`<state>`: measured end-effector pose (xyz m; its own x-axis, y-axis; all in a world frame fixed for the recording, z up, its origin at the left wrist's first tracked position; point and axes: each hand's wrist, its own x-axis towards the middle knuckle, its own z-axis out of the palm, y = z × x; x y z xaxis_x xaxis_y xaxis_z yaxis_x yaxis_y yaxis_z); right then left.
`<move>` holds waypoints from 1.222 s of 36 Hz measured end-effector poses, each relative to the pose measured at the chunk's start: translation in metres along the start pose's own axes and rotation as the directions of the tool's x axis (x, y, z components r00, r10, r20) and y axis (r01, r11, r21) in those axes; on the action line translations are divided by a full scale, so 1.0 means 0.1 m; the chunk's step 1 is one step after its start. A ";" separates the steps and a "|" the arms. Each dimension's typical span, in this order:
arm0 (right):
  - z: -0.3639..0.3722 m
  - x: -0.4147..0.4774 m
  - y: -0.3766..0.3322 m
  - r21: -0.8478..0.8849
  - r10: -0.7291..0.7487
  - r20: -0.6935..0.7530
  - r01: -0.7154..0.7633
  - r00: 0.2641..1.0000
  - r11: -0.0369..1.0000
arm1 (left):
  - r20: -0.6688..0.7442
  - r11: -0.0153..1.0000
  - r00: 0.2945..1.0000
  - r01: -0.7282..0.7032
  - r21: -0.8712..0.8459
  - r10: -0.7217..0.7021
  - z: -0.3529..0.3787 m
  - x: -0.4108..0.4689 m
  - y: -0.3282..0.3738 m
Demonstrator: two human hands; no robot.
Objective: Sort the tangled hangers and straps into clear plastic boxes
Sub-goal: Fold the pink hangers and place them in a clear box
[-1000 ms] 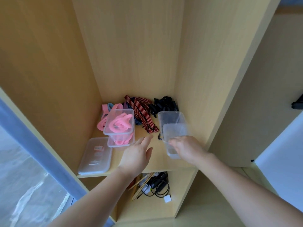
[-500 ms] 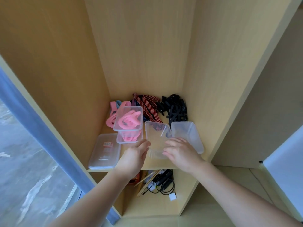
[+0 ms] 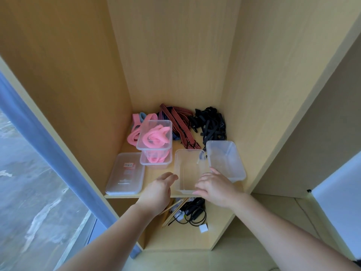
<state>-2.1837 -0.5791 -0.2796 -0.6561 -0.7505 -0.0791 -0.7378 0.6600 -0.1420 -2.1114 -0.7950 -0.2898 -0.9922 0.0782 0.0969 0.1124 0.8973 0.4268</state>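
Head view: empty box [image 3: 188, 173] at frame centre, on shelf [image 3: 150, 173] front edge.
Left hand [image 3: 157, 191]: fingers loose, holding nothing, just beside its left wall.
Right hand [image 3: 215, 189]: fingers curled over its near right rim.
Black straps [image 3: 212, 125]: tangled behind, toward shelf's back right.

Two stacked clear boxes [image 3: 154, 148] hold pink straps [image 3: 154, 136]; two empty boxes [image 3: 226, 161] stand before striped straps [image 3: 181, 130] and black straps [image 3: 211, 126].
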 end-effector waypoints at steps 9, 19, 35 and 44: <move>-0.43 0.33 0.02 0.072 -0.019 -0.199 0.034 0.980 0.997 | -0.307 0.991 0.944 -0.105 0.077 0.124 -0.49 0.07 -0.11; -0.95 1.17 -0.15 0.159 -0.034 -0.405 0.107 0.914 0.981 | -0.387 0.994 0.920 -0.013 0.106 0.054 -1.14 0.32 -0.55; -1.38 2.29 0.19 0.156 -0.017 -0.261 0.060 0.965 0.986 | -0.365 0.999 0.930 -0.037 0.028 0.044 -1.20 1.22 -0.87; -1.29 3.37 0.54 0.084 -0.156 0.015 0.154 0.988 0.984 | -0.400 0.978 0.895 0.210 -0.011 -0.197 -1.19 1.65 -1.10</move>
<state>-2.4656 -0.7921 -0.1872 -0.5303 -0.8448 -0.0708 -0.8142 0.5308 -0.2353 -2.2813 -0.9325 -0.2138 -0.8886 -0.2807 0.3627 -0.0979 0.8887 0.4480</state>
